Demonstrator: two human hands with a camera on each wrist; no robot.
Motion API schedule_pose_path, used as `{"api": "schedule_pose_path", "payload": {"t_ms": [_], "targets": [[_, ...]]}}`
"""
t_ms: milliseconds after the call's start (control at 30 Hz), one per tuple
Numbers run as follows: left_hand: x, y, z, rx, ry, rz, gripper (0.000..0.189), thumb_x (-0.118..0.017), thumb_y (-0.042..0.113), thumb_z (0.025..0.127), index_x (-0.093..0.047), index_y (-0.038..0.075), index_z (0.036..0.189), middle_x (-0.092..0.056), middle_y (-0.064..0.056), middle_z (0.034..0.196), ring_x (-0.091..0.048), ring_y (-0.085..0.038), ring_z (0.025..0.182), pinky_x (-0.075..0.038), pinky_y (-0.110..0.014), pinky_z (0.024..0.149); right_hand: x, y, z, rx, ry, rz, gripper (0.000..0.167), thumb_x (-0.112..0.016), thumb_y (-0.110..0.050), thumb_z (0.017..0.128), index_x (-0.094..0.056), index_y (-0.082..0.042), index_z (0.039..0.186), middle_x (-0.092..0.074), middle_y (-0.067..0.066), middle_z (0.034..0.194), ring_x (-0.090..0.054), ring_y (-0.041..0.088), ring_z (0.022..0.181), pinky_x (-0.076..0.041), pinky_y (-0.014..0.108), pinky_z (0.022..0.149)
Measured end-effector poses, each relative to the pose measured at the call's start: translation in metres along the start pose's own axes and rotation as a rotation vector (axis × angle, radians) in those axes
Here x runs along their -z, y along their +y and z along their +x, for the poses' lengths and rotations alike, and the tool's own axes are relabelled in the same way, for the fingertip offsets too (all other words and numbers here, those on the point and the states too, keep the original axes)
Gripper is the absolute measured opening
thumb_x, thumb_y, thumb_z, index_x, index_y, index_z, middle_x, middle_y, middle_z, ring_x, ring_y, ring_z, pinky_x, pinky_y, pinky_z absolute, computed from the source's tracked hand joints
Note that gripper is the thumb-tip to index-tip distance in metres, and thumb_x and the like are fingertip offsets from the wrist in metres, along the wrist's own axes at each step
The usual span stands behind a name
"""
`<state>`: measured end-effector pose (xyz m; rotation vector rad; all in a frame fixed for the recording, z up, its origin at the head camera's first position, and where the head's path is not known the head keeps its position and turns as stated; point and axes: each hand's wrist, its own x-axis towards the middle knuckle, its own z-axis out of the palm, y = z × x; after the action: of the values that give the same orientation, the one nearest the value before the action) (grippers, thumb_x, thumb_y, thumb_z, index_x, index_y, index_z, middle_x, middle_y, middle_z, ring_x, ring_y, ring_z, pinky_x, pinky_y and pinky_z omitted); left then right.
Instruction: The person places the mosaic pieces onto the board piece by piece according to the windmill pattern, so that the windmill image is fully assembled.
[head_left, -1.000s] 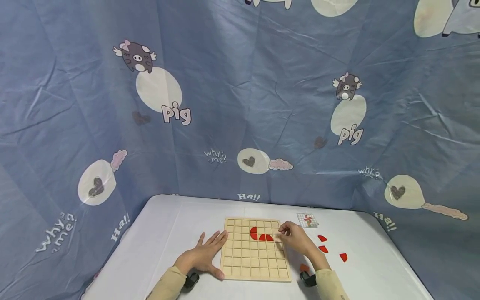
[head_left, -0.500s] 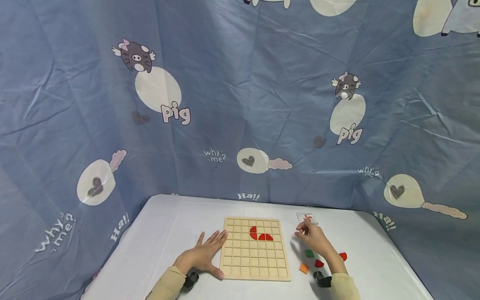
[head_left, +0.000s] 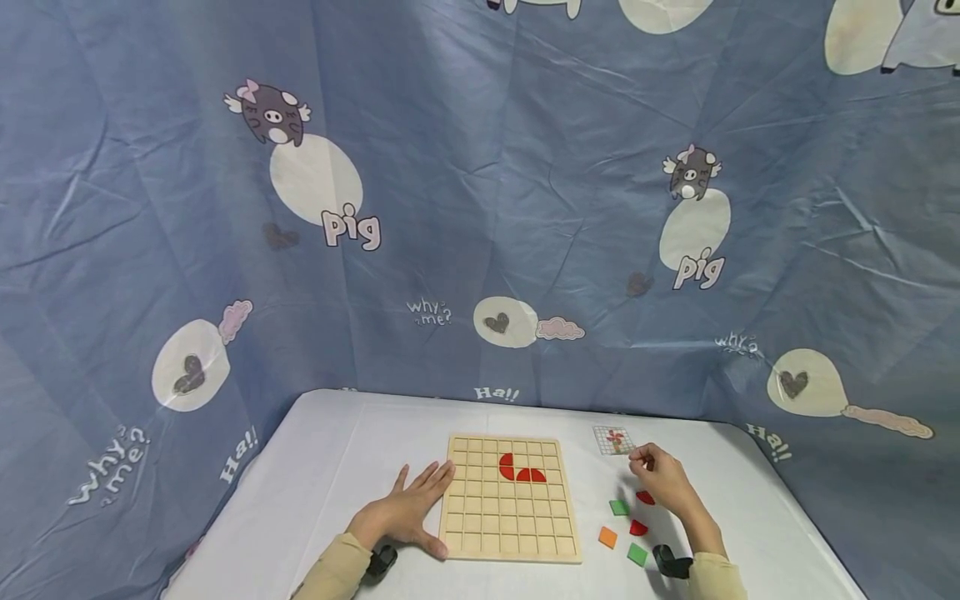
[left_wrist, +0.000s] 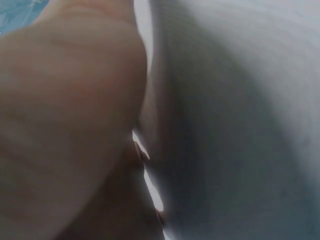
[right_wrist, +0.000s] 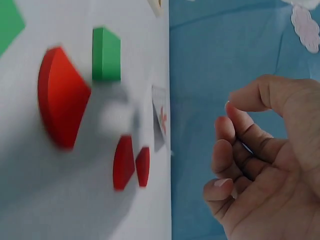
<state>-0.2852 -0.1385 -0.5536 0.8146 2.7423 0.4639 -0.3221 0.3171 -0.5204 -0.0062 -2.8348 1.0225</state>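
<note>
My left hand lies flat with spread fingers along the left edge of a wooden grid board, fingertips and thumb right at its rim. Several red quarter-circle tiles sit in the board's upper cells. Off to the right, my right hand hovers over the table with loosely curled fingers, thumb tip close to the index finger. Nothing shows between them in the right wrist view. Below that hand lie loose red quarter-circle tiles; its shape hides part of this area in the head view.
A small printed grid card lies just left of the right hand. Green tiles and an orange square tile lie between board and right forearm. A blue patterned cloth hangs behind the white table.
My right hand has moved from the board's right edge, past the card, to a spot over the loose tiles. The left hand and the tiles on the board stay in place.
</note>
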Motion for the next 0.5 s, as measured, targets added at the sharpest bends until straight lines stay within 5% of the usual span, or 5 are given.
{"api": "schedule_pose_path", "payload": {"t_ms": [500], "targets": [[0.002, 0.001, -0.001, -0.007, 0.004, -0.006, 0.128, -0.075, 0.067, 0.062, -0.011, 0.006, 0.155, -0.008, -0.012, 0.163, -0.008, -0.035, 0.15, 0.002, -0.069, 0.115, 0.007, 0.027, -0.003, -0.098, -0.044, 0.01, 0.03, -0.063, -0.011, 0.084, -0.057, 0.005, 0.109, -0.056, 0.011, 0.094, -0.05, 0.019, 0.078, -0.041, 0.027, 0.057]]}}
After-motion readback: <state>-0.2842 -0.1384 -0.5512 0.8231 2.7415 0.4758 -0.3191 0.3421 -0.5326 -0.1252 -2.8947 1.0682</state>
